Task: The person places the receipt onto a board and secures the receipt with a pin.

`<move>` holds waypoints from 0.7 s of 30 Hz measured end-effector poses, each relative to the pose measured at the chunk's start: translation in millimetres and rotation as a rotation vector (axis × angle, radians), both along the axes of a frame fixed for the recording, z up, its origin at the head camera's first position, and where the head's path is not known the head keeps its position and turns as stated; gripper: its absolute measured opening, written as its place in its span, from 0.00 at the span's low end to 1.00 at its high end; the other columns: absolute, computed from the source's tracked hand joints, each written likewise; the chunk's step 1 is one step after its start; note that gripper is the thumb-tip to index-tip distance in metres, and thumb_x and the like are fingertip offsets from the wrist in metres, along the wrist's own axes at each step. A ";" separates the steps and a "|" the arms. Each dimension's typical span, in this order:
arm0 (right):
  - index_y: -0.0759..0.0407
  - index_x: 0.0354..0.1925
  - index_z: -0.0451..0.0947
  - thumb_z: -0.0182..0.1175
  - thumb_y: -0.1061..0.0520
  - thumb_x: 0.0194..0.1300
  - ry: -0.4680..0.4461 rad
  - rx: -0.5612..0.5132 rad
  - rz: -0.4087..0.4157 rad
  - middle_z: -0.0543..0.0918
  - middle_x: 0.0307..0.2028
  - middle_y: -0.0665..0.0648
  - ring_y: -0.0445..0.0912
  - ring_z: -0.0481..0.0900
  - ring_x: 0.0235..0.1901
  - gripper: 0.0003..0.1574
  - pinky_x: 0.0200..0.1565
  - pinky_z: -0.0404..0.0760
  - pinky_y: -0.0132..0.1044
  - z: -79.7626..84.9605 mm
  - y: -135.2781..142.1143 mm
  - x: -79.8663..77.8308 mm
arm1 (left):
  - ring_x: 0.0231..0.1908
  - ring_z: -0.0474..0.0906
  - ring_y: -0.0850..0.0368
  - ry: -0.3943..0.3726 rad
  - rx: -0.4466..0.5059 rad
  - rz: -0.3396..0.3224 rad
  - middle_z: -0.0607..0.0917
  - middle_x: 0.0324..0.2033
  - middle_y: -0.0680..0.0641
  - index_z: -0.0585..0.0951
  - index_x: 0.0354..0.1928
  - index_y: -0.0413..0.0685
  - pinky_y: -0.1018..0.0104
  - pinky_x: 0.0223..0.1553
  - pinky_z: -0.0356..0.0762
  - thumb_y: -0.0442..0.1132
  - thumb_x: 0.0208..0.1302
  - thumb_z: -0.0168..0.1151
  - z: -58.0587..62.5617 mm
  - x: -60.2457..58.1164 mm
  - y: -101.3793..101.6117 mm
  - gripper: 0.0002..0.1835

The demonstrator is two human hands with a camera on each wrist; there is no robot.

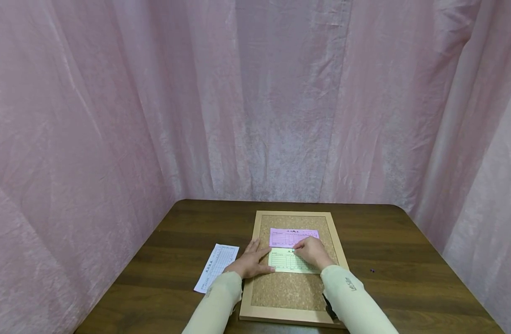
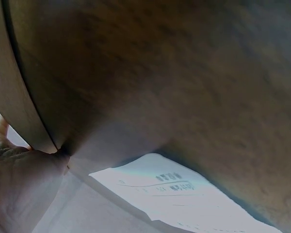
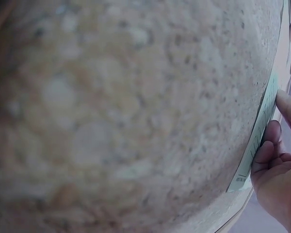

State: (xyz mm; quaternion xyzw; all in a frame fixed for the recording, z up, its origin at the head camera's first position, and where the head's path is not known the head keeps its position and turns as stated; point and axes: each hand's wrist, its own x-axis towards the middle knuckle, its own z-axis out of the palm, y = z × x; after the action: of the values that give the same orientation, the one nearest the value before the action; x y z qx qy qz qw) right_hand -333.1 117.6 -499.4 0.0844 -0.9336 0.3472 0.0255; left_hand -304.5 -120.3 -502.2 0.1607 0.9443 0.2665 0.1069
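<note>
A framed cork board (image 1: 290, 292) lies on the table with a pink printed slip (image 1: 282, 239) on it and a pale green printed slip (image 1: 282, 263) just below. A dark pin (image 1: 294, 231) sits at the pink slip's top edge. My left hand (image 1: 249, 262) rests spread over the board's left frame, its thumb at the green slip's left edge. My right hand (image 1: 313, 252) is over the green slip's upper part, thumb and forefinger pinching a small teal push pin (image 1: 293, 250) at its top edge. In the right wrist view, the other fingers curl beside the green slip (image 3: 257, 136).
A white printed slip (image 1: 217, 268) lies on the dark wooden table (image 1: 155, 273), left of the board; it shows in the left wrist view too. A small dark purple pin (image 1: 372, 270) lies right of the board. Pink curtains (image 1: 280, 102) hang behind and at both sides.
</note>
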 end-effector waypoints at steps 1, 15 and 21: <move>0.57 0.32 0.89 0.69 0.61 0.60 -0.002 -0.006 -0.001 0.87 0.32 0.51 0.43 0.79 0.31 0.02 0.37 0.78 0.41 -0.3 0.1 0.0 | 0.76 0.36 0.41 -0.001 -0.002 0.001 0.47 0.77 0.38 0.67 0.74 0.56 0.37 0.69 0.50 0.60 0.61 0.67 -0.5 -0.1 0.1 0.41; 0.58 0.35 0.89 0.69 0.60 0.60 -0.032 -0.051 -0.011 0.86 0.35 0.52 0.44 0.79 0.33 0.04 0.39 0.78 0.43 -3.3 1.8 -1.1 | 0.76 0.36 0.41 -0.004 -0.003 0.002 0.46 0.77 0.38 0.66 0.74 0.55 0.37 0.69 0.50 0.59 0.62 0.67 0.3 0.5 0.5 0.41; 0.58 0.36 0.88 0.69 0.60 0.60 -0.034 -0.077 -0.009 0.86 0.37 0.53 0.45 0.79 0.35 0.04 0.41 0.77 0.45 -4.2 3.5 -1.9 | 0.76 0.36 0.42 -0.002 -0.007 0.004 0.47 0.77 0.39 0.66 0.74 0.56 0.37 0.69 0.50 0.59 0.61 0.67 1.0 1.0 0.5 0.41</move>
State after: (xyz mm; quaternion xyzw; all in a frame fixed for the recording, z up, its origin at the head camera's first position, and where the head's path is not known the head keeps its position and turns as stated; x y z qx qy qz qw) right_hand -335.0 121.1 -503.6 0.0732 -0.9203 0.3841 0.0145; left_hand -303.5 -119.7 -501.2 0.1585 0.9454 0.2636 0.1078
